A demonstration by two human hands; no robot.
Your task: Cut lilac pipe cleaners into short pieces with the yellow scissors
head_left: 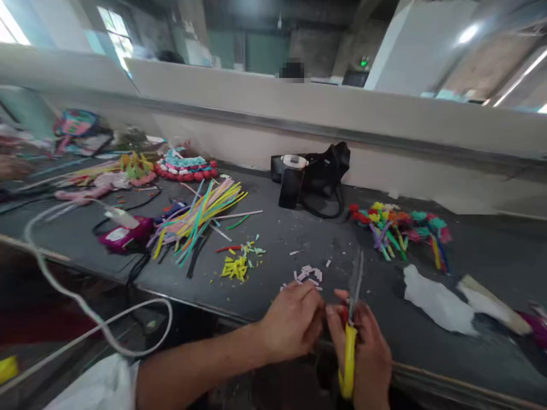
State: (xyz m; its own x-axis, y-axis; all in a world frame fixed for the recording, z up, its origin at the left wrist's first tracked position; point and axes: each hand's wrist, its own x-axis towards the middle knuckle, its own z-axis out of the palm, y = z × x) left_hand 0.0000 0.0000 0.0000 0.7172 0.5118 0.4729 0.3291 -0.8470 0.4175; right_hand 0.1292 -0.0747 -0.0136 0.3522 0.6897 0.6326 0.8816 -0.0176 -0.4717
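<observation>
My right hand (pixel 370 347) grips a pair of scissors (pixel 349 356) with yellow handles, its blades pointing up and away over the table. Close beside it, my left hand (pixel 293 319) is closed with fingertips pinched together near my right fingers. Whatever the left fingers hold is hidden or too small to make out. Just beyond that hand lies a scatter of short pale lilac pieces (pixel 310 274). Farther left are a heap of yellow cut pieces (pixel 235 267) and some small mint-green bits (pixel 253 249).
A bundle of coloured pipe cleaners (pixel 205 210) lies left, by a purple device (pixel 126 234) with a white cable (pixel 77 296). A black bag (pixel 325 171) stands at the back. Fuzzy flowers (pixel 391 222) and white paper (pixel 438 302) lie right. Another person's hand (pixel 12 165) is far left.
</observation>
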